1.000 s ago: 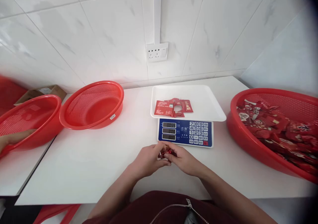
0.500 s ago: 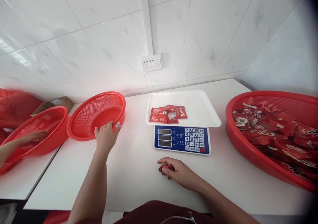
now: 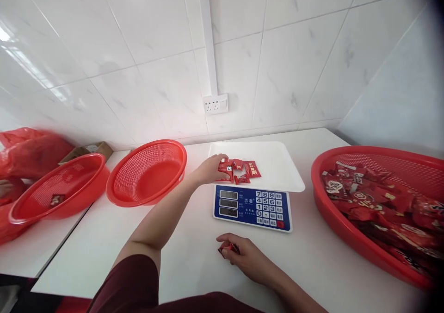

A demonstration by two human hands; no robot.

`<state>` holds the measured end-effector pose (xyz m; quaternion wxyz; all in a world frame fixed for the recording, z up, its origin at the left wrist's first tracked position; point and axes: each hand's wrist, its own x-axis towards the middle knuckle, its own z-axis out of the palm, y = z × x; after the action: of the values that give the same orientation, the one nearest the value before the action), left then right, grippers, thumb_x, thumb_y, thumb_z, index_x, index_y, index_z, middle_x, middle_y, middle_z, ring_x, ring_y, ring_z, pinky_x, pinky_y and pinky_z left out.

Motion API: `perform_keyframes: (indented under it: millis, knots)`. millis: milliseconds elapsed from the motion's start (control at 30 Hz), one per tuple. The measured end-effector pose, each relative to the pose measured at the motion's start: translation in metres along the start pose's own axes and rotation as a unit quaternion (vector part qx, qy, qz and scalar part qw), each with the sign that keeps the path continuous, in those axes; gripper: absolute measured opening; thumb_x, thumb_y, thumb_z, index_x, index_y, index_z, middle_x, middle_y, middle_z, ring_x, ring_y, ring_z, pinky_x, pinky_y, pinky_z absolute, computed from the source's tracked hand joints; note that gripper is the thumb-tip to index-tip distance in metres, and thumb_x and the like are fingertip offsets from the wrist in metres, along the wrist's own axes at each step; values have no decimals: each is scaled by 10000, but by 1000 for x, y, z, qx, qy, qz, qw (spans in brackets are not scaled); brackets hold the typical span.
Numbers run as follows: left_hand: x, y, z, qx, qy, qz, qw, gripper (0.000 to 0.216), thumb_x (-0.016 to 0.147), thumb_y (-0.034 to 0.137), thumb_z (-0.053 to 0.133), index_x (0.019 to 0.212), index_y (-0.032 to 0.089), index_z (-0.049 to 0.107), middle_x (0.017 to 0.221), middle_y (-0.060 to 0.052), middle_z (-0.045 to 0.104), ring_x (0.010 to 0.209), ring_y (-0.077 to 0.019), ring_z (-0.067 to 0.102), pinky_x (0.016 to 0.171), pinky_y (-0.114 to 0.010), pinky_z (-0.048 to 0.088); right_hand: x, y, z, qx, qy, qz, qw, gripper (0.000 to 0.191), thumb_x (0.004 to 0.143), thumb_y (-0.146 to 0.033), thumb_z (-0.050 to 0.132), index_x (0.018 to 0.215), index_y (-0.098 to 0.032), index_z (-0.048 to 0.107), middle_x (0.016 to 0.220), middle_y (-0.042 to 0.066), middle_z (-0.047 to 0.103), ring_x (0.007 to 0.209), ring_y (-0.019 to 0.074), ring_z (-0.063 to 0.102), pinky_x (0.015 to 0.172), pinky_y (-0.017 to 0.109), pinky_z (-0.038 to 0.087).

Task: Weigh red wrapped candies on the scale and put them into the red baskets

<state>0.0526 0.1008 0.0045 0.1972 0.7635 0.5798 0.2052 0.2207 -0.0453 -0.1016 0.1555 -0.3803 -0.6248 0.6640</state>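
on the white scale tray (image 3: 280, 165), in the head view, the left hand (image 3: 210, 169) lies with fingers curled over the near edge of a small heap of red packets (image 3: 248, 170); i cannot tell whether it grips one. the right hand (image 3: 244, 257) rests on the table (image 3: 104, 239) before the scale (image 3: 255, 208), pinched around a single wrapped piece (image 3: 227, 248). the hands are well apart. the packets look light, thin and slick, so a pinch at a sealed edge should hold best.

A scale (image 3: 252, 207) sits between the empty basket (image 3: 147, 173) and full basket (image 3: 378, 202).
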Motion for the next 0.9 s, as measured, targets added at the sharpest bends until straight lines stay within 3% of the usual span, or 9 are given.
perform_keyframes:
  millis: [67,167,333,400,533,633,700,767,900]
  knots:
    - [-7,-4,-11,-2,36,-10,999,421,640,297,725,1046,250,623,988,-43,669,821,-219,637,686,-293,498,0,1,0,-16,2,-8,1000,383,833,-400,516,1145,-202,620,880,29,629,740,154,551,701,277,443]
    - [-31,-19,-39,21,132,-51,990,300,750,351,624,1028,241,608,1007,-54,636,887,-230,617,762,-326,487,-2,-2,-1,-47,2,-25,999,367,850,-393,493,1138,-212,630,912,38,654,802,180,576,724,284,444]
    - [-63,-44,-74,103,239,-125,957,442,797,353,567,1195,166,529,1225,-189,524,1204,-406,423,976,-605,292,-5,-7,0,-69,-4,-37,997,357,868,-376,465,1133,-209,636,956,47,672,869,197,605,774,290,447]
    - [-59,-41,-64,121,215,-90,965,485,822,373,550,1258,169,489,1317,-190,473,1300,-387,327,1045,-602,207,-5,-6,1,-70,-1,-42,997,360,870,-385,466,1136,-211,636,966,49,674,884,202,609,787,294,448]
    - [-27,-9,-15,105,84,43,990,542,815,479,570,1309,284,462,1441,-66,414,1373,-249,294,1095,-391,280,-1,0,3,-66,10,-46,997,354,862,-383,479,1130,-214,638,933,43,672,843,196,601,758,292,447]
    - [4,16,18,113,-74,166,977,676,818,605,487,1399,285,356,1541,-88,229,1430,-313,111,1117,-493,188,1,2,2,-41,2,-28,999,357,853,-349,484,1145,-195,619,877,37,649,762,166,568,697,273,440]
    - [21,24,30,151,-144,204,956,691,815,651,437,1401,293,355,1530,-93,255,1413,-338,159,1094,-525,204,2,4,2,-15,-6,-20,1000,363,856,-330,474,1164,-184,598,842,30,631,722,147,543,670,261,435]
    - [33,26,38,183,-170,221,943,643,825,646,419,1372,308,397,1477,-87,359,1355,-327,291,1056,-506,272,3,7,2,-2,-7,-20,1000,365,859,-329,472,1173,-184,587,829,25,622,707,138,528,665,255,432]
    - [47,19,47,223,-137,217,940,497,879,552,402,1294,288,476,1279,-94,534,1153,-279,485,933,-431,396,5,13,2,-7,-7,-19,1000,373,854,-363,496,1175,-199,592,825,20,622,709,135,524,665,249,425]
